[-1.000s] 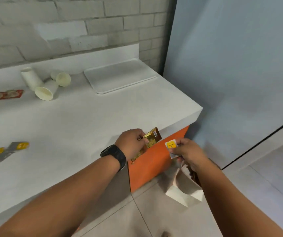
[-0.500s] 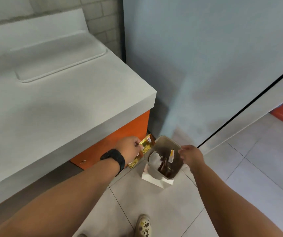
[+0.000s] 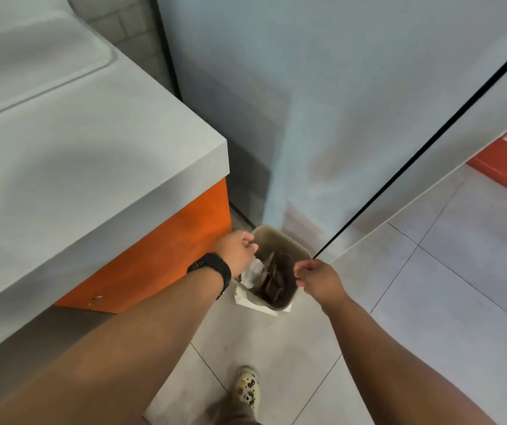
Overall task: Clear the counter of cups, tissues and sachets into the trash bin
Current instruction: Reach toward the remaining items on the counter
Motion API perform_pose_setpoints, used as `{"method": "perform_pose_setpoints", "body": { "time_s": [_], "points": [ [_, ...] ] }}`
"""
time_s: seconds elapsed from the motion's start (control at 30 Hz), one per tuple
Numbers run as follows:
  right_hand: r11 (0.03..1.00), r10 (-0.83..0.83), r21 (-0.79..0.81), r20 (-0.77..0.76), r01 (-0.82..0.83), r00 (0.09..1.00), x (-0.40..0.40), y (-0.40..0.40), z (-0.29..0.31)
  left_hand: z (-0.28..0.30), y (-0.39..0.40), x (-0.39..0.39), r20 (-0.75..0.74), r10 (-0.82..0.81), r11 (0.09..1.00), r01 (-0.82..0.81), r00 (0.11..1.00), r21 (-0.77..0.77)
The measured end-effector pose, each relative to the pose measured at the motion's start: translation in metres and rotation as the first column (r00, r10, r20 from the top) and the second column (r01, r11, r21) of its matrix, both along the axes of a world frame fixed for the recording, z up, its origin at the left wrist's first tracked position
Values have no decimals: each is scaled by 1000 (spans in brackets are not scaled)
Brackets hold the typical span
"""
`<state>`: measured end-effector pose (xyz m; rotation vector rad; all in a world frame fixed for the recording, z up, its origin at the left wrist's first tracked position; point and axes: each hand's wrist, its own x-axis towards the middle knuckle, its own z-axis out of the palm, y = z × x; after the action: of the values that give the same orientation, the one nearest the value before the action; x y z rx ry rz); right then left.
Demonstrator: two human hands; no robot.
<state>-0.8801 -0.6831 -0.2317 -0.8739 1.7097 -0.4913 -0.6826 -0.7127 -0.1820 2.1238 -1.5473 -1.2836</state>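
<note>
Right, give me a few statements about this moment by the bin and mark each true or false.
1. Both hands, left and right, are over the bin. True.
2. The left hand holds a gold sachet. False: its fingers hold nothing visible.
3. The bin stands on the counter. False: it stands on the floor beside it.
4. A watch is on the left wrist. True.
5. The bin is empty. False: white tissue and dark wrappers lie inside.
</note>
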Motion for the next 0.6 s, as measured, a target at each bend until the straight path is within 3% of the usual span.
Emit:
{"method": "perform_pose_setpoints", "body": {
  "time_s": [0.17, 0.37, 0.6],
  "points": [
    [997, 76, -12, -45, -77, 996, 12, -8, 19, 20, 9, 28, 58, -10, 999, 11, 998, -30],
    [986, 155, -68, 86, -149, 984, 67, -18, 53, 54, 40, 79, 107, 6, 997, 2, 994, -76],
    [868, 496, -110, 124, -485, 859, 158, -10, 105, 102, 101, 151, 182, 79, 959, -25, 980, -281]
  ]
}}
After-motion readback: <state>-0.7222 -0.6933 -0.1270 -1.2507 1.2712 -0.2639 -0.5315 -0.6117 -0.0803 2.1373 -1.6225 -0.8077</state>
